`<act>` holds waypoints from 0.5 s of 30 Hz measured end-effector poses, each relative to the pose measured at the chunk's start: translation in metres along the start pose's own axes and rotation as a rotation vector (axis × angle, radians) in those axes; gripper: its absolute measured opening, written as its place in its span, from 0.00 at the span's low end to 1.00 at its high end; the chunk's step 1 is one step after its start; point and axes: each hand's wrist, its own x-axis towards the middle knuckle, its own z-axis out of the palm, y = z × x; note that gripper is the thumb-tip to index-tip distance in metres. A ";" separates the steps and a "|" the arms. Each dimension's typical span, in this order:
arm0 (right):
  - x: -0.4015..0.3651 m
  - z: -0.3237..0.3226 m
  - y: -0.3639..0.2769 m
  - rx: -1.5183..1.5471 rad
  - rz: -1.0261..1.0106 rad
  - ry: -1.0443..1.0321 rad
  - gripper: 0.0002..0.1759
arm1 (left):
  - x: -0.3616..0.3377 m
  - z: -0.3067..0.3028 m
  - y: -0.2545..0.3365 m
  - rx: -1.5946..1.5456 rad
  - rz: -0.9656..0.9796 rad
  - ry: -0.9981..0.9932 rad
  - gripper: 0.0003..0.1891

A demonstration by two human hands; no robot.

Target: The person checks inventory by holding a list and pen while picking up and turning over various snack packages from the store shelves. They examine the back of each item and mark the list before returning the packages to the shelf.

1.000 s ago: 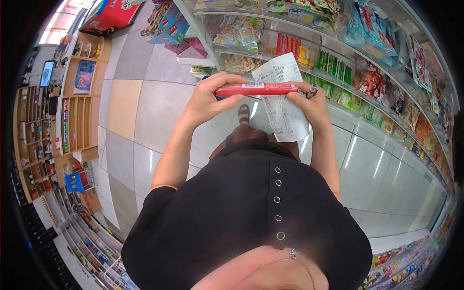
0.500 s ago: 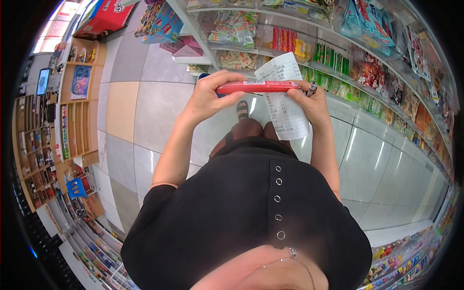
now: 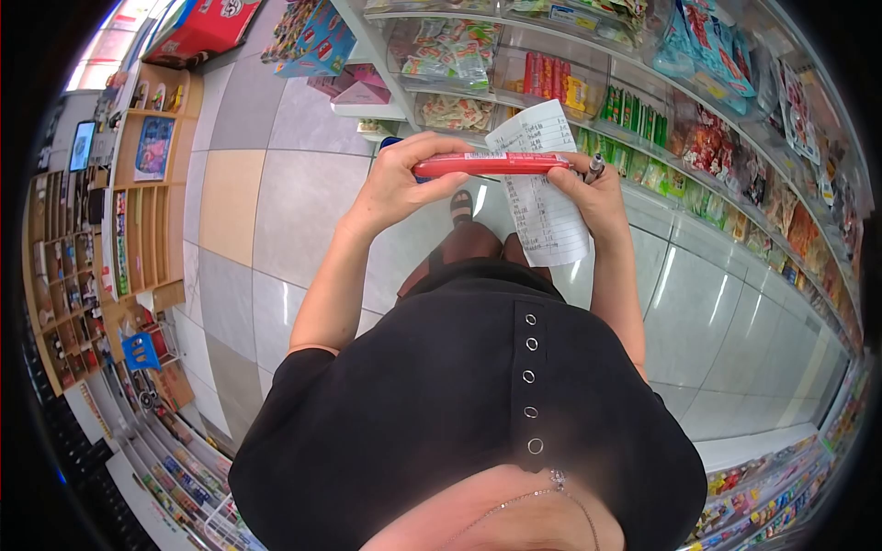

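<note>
Between both hands, level across the view, is a long red stick-shaped packet [image 3: 501, 164] with a white barcode label on its upper edge. My left hand [image 3: 404, 179] is closed on its left end, thumb below and fingers above. A dark blue thing [image 3: 390, 143] shows behind that hand, mostly hidden. My right hand [image 3: 593, 193] pinches the packet's right end. It also grips a sheet of lined paper [image 3: 551, 220] with handwritten rows, which hangs behind the packet, and a pen [image 3: 595, 165] whose silver tip sticks up by the fingers.
Ahead, shelves hold clear bins of snacks, including red sticks [image 3: 546, 75] and green packets [image 3: 634, 112]. A blue display box [image 3: 322, 50] stands at the shelf end. On the left are a wooden rack [image 3: 147, 211] and a blue stool [image 3: 142, 350]. Tiled floor [image 3: 303, 197] lies between.
The view has shifted very slightly, so the shelves sit a little further right and lower. Both hands keep the same hold on the red packet, paper and pen.
</note>
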 end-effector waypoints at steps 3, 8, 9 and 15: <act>0.001 0.002 0.000 -0.005 -0.002 0.004 0.14 | -0.001 -0.002 0.003 0.013 0.005 0.001 0.15; 0.002 0.002 0.005 -0.015 0.013 -0.006 0.13 | -0.003 0.001 -0.002 -0.049 -0.065 -0.017 0.15; 0.001 0.003 0.005 -0.019 0.018 -0.008 0.13 | -0.002 0.005 -0.005 -0.087 -0.092 -0.030 0.14; -0.001 -0.011 0.016 -0.067 0.188 0.151 0.15 | 0.015 0.047 -0.048 -0.257 -0.375 -0.300 0.17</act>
